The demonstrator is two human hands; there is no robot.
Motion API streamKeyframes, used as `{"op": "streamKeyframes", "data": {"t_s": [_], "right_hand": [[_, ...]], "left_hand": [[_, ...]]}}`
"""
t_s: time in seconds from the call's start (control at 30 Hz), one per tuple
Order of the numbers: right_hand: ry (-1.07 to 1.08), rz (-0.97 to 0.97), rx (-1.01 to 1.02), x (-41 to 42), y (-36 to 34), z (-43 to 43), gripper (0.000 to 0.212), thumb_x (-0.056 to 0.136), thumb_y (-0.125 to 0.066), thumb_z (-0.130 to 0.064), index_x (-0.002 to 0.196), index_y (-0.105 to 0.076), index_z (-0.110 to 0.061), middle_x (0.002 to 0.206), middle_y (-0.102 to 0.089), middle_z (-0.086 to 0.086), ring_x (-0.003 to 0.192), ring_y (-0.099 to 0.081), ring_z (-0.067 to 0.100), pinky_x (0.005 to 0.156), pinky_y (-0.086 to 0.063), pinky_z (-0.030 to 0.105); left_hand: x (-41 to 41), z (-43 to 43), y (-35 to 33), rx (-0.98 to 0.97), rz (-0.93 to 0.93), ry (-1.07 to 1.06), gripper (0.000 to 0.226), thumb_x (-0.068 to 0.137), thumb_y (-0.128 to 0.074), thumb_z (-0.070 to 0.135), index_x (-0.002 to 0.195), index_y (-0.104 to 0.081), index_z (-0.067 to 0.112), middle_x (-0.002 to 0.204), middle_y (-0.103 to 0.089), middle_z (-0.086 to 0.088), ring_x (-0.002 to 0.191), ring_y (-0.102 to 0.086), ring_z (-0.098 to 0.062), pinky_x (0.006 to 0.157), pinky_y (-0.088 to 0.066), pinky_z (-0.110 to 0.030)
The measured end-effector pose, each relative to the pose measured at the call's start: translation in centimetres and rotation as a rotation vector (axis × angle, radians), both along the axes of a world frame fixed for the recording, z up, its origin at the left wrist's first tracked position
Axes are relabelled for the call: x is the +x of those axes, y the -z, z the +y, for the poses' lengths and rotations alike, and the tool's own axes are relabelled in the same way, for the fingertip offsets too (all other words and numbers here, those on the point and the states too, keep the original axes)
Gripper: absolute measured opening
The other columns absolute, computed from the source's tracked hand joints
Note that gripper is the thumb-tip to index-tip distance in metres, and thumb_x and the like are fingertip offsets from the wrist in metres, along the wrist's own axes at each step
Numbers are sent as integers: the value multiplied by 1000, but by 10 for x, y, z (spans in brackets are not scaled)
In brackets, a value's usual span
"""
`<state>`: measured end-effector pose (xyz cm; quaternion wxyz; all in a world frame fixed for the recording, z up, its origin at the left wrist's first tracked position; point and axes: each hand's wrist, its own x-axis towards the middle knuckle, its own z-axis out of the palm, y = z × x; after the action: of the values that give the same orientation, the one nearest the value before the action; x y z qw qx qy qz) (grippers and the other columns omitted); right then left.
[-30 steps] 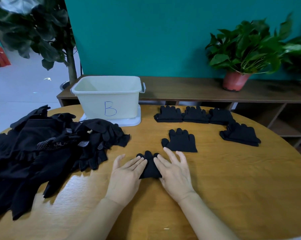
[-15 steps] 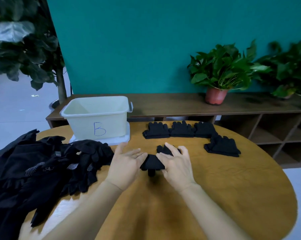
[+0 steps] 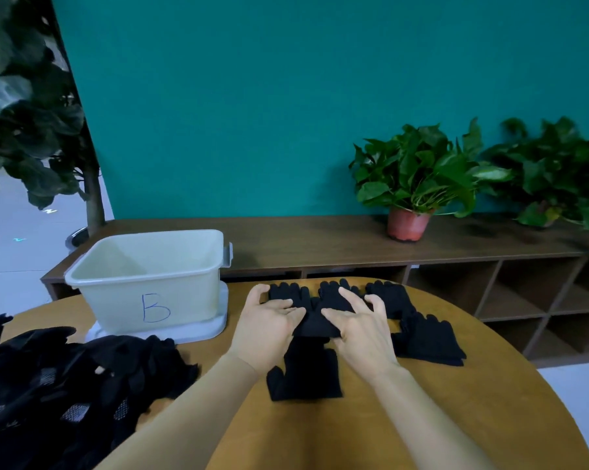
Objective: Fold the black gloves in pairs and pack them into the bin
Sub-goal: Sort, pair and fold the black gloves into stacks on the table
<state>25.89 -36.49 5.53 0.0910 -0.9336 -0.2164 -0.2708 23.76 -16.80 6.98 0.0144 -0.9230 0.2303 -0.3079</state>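
Lying between fingers: folded gloves.

The person shows as two bare hands and two bare forearms. The left hand and the right hand have uncovered fingers and wrists. The left forearm and the right forearm run unclothed to the picture's lower edge.
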Motion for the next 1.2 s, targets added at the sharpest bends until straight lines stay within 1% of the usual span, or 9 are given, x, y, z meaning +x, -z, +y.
{"op": "streamKeyframes", "data": {"t_s": [0.3,0.4,0.5,0.6,0.77,0.93,1.0,1.1,1.2], "right_hand": [[-7,-47,16,63,9,0,41,55,-88,-3,92,-76,-19,76,-75,-5,122,-60,26,103,-19,40],[-36,-46,9,64,21,1,52,46,-92,-4,93,-76,-18,79,-75,-5,120,-62,26,102,-24,41],[-60,-4,-66,49,43,1,66,34,-98,-17,97,-77,-18,89,-77,-4,119,-63,24,100,-28,43],[-95,44,-107,33,66,0,70,32,-99,-21,98,-77,-17,91,-77,-4,119,-63,23,99,-30,44],[-79,21,-143,24,76,-2,72,33,-99,-22,101,-78,-16,94,-77,-2,119,-63,24,99,-33,45],[-79,112,-222,8,76,-8,73,41,-98,-32,108,-76,-14,104,-76,1,123,-60,25,95,-53,47],[-70,145,-210,-1,75,-11,72,48,-96,-35,114,-73,-15,110,-74,2,125,-58,25,96,-53,45],[-58,147,-177,-14,74,-19,67,60,-90,-36,121,-70,-18,119,-71,1,129,-54,24,101,-49,45],[-84,109,-151,-23,79,-24,43,66,-88,-28,107,-75,-23,114,-72,0,124,-58,26,98,-49,44]], "left_hand": [[66,-2,15,-20,-3,-3,57,35,-98,20,89,-80,20,75,-75,8,85,-74,-10,101,-28,-42],[67,0,30,-37,9,-9,57,40,-97,20,93,-80,21,83,-77,8,90,-74,-10,101,-28,-43],[54,2,56,-15,43,16,57,41,-96,18,96,-79,21,88,-77,8,93,-73,-10,101,-29,-43],[38,3,79,-5,53,47,53,45,-93,15,96,-79,20,90,-77,8,93,-73,-10,101,-30,-43],[24,4,98,-3,127,39,56,48,-91,15,103,-78,19,98,-77,6,96,-73,-11,104,-29,-44],[4,8,105,55,200,25,63,51,-94,32,111,-76,19,112,-74,2,103,-71,-13,105,-28,-46],[-4,11,105,45,207,12,62,58,-91,42,114,-75,20,117,-73,1,107,-69,-14,106,-26,-48],[-13,19,106,20,173,27,52,71,-83,45,116,-74,22,121,-71,2,111,-67,-14,105,-26,-50],[-20,25,109,-16,142,69,34,85,-58,44,108,-76,26,116,-73,6,104,-68,-11,102,-29,-50]]}}
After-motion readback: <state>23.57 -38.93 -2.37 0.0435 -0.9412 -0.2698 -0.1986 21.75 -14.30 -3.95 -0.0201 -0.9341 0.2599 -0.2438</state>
